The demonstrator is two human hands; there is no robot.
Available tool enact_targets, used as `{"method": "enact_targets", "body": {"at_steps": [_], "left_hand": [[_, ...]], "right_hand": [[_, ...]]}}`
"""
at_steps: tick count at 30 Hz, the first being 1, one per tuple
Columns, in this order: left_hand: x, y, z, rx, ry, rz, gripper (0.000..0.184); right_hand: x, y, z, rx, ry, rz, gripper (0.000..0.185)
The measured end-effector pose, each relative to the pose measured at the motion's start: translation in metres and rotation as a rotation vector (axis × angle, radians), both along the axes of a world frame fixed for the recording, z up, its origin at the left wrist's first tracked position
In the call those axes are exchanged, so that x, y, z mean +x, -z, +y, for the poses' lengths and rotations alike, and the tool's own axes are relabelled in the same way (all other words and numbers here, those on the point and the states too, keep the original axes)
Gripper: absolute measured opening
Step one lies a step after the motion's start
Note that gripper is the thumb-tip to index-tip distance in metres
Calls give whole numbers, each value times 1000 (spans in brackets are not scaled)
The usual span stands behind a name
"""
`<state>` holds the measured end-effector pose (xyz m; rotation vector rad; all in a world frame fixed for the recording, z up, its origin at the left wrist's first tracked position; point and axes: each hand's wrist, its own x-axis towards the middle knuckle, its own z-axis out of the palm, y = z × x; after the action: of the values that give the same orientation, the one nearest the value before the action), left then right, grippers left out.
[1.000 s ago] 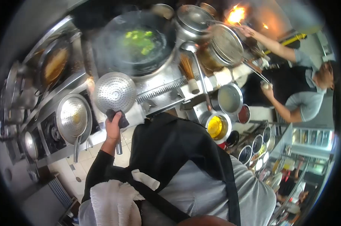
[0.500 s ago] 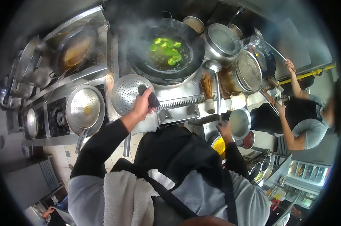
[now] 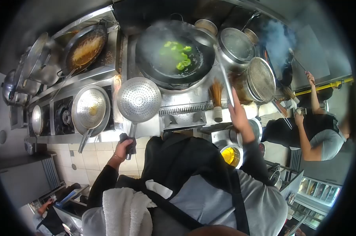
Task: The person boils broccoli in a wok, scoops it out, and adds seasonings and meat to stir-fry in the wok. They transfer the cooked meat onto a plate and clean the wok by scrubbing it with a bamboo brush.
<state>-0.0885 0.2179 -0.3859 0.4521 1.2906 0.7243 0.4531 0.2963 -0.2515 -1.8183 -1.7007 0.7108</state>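
My left hand grips the handle of a round perforated skimmer with a dark cloth between palm and metal. The skimmer's flat bowl lies over the counter's front left, below the wok. In my right hand is the long handle of a ladle, slanting up and left to the right rim of the black wok. Steam partly veils the ladle's bowl. Bright green vegetable pieces sit in the wok in steaming liquid.
A bamboo brush stands between the wok and my right hand. Stacked strainers and a lidded pot are to the right. A pan with a perforated skimmer rests on the left burners. A co-worker works at a smoking wok.
My left hand has moved down and left, from beside the skimmer's bowl to its handle. My right hand has risen, bringing the ladle up and forward to the wok's right rim.
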Motion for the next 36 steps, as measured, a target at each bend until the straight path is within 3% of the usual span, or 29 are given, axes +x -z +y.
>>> {"method": "enact_targets", "body": {"at_steps": [3,5,6,7,11,15,22,32,34,36], "left_hand": [[20,-24,-23,-169,-94,-179,29],[20,-2,-33,-28,21,-86,35],[36,-20,-36,15,7,78,33],[48,-35,-38,24,-6,80,33],[78,-81,-47,30,29,271,25],[99,-114,-53,28,77,376,26],[93,-99,-48,36,45,319,28],[37,-51,-31,66,187,228,33],[26,-47,-29,72,205,200,33],[15,-26,-26,136,170,162,32]], "right_hand": [[-15,12,91,-55,-114,-294,71],[-34,34,125,7,-158,-365,73],[-44,45,136,-25,-171,-448,72],[-53,51,142,-54,-183,-530,71],[-74,67,120,-80,-231,-436,69],[-81,35,83,-177,-341,-410,70],[-78,-1,11,-188,-388,-358,66],[-109,-32,-42,-148,-327,-375,66],[-125,-46,-44,-326,-213,-141,66],[-137,-52,-48,-365,-166,-68,66]]}}
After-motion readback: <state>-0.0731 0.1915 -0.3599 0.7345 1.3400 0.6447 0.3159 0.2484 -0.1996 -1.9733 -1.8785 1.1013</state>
